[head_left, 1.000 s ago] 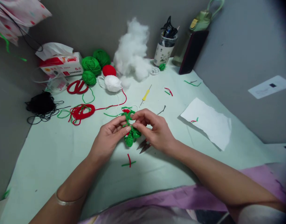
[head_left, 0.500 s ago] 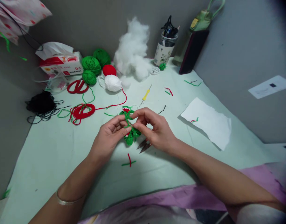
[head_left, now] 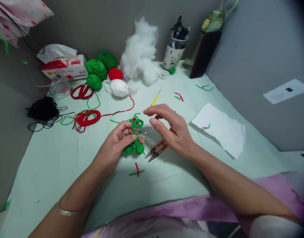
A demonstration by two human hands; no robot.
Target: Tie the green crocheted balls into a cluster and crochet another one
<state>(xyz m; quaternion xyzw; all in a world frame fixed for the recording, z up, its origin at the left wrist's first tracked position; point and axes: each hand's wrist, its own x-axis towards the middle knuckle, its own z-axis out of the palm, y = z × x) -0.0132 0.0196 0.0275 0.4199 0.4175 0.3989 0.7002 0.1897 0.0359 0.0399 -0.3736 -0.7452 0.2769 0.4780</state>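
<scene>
My left hand (head_left: 118, 138) is closed round a green crocheted piece (head_left: 138, 147) with bits of red and white and a round ring-like part at its top. A loop of white yarn (head_left: 149, 129) sticks out from the piece on the right. Just beside that loop, my right hand (head_left: 170, 129) has its thumb and index finger apart, and I see nothing between them. Thread snips with red handles (head_left: 157, 150) lie on the table under my right hand, blades pointing left. Red and green yarn scraps (head_left: 137, 170) cross each other in front of the piece.
Behind lie green yarn balls (head_left: 96, 69), a white yarn ball (head_left: 119, 88), stuffing (head_left: 141, 53) and red-handled scissors (head_left: 81, 92). A yellow crochet hook (head_left: 155, 99), a pen jar (head_left: 175, 53) and torn paper (head_left: 220, 129) are further right. Black yarn (head_left: 44, 109) sits left.
My right hand has drawn back to the right from the green piece and its fingers have parted. The white loop and snips' handles now show. The piece has turned in my left hand.
</scene>
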